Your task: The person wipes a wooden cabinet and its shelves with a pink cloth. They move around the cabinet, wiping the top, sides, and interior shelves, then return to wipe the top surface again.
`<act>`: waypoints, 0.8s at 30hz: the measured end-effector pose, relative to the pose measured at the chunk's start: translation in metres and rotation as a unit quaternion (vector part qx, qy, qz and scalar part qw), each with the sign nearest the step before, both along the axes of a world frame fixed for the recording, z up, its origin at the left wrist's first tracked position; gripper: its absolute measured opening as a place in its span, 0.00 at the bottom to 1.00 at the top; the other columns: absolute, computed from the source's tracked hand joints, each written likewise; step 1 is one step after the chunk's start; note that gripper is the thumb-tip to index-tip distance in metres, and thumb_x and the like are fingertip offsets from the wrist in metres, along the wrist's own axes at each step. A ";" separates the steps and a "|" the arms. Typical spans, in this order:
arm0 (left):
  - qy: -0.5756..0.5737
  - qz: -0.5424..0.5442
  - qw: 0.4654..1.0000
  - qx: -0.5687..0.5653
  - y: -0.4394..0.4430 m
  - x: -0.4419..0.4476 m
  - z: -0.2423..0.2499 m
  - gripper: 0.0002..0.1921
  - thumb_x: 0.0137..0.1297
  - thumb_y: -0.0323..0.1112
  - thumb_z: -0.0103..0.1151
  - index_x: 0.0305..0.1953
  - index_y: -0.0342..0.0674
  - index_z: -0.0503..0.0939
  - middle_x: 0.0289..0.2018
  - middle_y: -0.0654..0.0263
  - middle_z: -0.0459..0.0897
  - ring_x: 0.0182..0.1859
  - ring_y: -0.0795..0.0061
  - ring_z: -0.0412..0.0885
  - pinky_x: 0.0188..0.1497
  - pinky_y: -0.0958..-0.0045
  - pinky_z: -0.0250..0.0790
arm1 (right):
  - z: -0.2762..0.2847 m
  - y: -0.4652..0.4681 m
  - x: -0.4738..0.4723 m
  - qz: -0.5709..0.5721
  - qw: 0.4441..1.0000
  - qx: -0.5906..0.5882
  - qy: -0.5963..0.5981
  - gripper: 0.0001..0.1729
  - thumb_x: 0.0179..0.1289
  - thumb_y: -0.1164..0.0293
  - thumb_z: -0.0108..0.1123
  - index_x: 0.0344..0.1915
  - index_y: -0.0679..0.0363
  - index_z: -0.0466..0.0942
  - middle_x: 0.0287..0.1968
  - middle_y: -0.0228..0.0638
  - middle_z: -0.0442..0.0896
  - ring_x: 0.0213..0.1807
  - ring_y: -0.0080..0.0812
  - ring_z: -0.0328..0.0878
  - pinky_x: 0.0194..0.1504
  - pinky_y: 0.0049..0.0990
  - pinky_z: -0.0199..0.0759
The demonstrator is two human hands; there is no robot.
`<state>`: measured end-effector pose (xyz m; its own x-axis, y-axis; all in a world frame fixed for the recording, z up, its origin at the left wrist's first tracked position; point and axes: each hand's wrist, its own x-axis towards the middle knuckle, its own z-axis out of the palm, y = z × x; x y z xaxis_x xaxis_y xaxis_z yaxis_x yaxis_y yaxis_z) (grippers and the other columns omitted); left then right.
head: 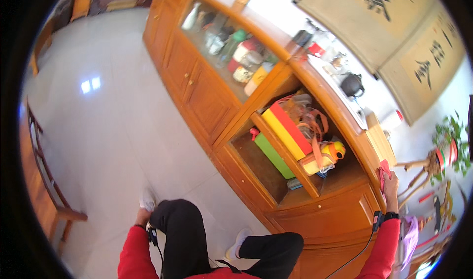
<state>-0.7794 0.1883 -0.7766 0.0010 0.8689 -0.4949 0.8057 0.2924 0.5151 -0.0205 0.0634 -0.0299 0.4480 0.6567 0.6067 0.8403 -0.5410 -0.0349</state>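
Note:
My right hand (pixel 391 187) grips a crumpled pink cloth (pixel 384 166) at the top edge of a long wooden cabinet (pixel 212 120). A light wooden box (pixel 377 134) stands just beyond the cloth. My left hand (pixel 143 217) hangs beside my bent knee, in front of a white shoe (pixel 147 200); its fingers are mostly hidden. Below the cabinet top, an open compartment holds a red and yellow box (pixel 290 131), tangled straps and a yellow bottle (pixel 323 159). A green box (pixel 273 155) lies on the shelf below.
A white tray (pixel 334 81) on the cabinet carries a dark teapot (pixel 352 84). Near my right hand stands a potted plant (pixel 447 155) on branch-like wooden legs. Calligraphy scrolls (pixel 417 53) hang on the wall. A wooden chair (pixel 44 190) is at the left on the tiled floor (pixel 122 124).

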 end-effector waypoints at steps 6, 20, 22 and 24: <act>-0.116 0.018 0.991 -0.068 0.020 -0.003 0.055 0.19 0.56 0.45 0.67 0.37 0.32 0.83 0.30 0.54 0.85 0.30 0.61 0.84 0.35 0.60 0.78 | 0.008 -0.031 0.009 -0.215 0.968 -0.127 -0.021 0.21 0.62 0.56 0.54 0.38 0.65 0.81 0.40 0.58 0.83 0.46 0.58 0.80 0.48 0.51 0.72; -0.408 -0.206 0.881 -0.121 0.066 0.171 0.404 0.19 0.69 0.48 0.54 0.46 0.38 0.84 0.44 0.60 0.86 0.50 0.69 0.81 0.56 0.69 0.70 | -0.042 0.156 -0.116 0.266 0.954 0.088 -0.110 0.10 0.58 0.69 0.56 0.27 0.61 0.82 0.38 0.45 0.83 0.41 0.49 0.82 0.44 0.44 0.75; -0.192 -0.316 0.929 -0.033 0.057 0.184 0.404 0.19 0.67 0.48 0.56 0.43 0.39 0.85 0.43 0.60 0.87 0.49 0.70 0.82 0.56 0.70 0.70 | -0.043 0.146 -0.087 0.287 0.953 0.070 -0.069 0.10 0.58 0.67 0.57 0.30 0.62 0.82 0.38 0.46 0.84 0.42 0.48 0.83 0.44 0.43 0.77; -0.076 -0.345 0.936 0.001 0.052 0.193 0.400 0.17 0.63 0.48 0.58 0.39 0.40 0.87 0.37 0.61 0.88 0.45 0.71 0.83 0.54 0.71 0.71 | -0.043 0.121 -0.047 0.211 0.966 -0.023 -0.145 0.12 0.59 0.67 0.56 0.31 0.62 0.83 0.39 0.47 0.85 0.41 0.45 0.85 0.43 0.42 0.79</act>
<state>-0.5862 0.2405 -0.3765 0.6322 0.6367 -0.4415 0.7194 -0.2708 0.6396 -0.0674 0.1847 -0.0724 -0.0510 0.7731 0.6322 0.9572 -0.1428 0.2519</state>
